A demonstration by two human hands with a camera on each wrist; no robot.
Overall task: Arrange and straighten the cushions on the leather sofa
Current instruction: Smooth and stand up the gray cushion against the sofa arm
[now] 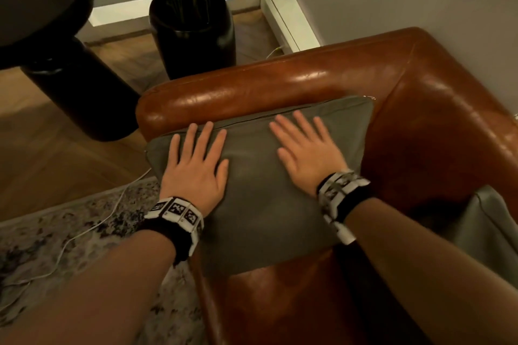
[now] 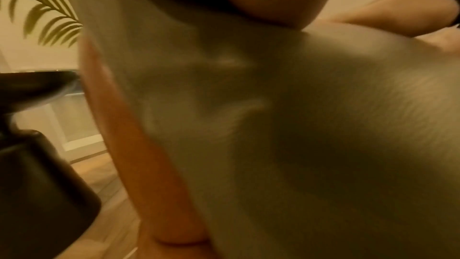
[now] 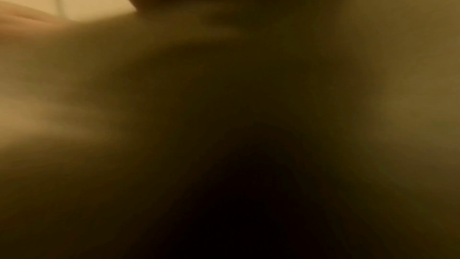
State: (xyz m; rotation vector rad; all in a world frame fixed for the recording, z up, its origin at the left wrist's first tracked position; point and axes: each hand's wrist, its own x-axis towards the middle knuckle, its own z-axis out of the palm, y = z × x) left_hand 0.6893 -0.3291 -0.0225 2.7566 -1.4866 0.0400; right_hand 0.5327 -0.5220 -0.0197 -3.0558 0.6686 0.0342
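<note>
A grey-green cushion (image 1: 252, 193) leans against the arm of the brown leather sofa (image 1: 437, 109), in its left corner. My left hand (image 1: 196, 157) lies flat on the cushion's left half, fingers straight and spread, fingertips near its zipped top edge. My right hand (image 1: 305, 145) presses flat on the right half in the same way. The left wrist view is filled by the cushion's fabric (image 2: 298, 125), blurred, with the sofa arm (image 2: 139, 145) beside it. The right wrist view is dark and blurred. A second grey cushion (image 1: 487, 232) shows at the right edge.
A dark potted plant (image 1: 193, 25) stands on the wood floor behind the sofa arm. A black round table (image 1: 42, 8) on a thick leg is at the left. A patterned rug (image 1: 56, 246) with a white cable (image 1: 92, 227) lies in front.
</note>
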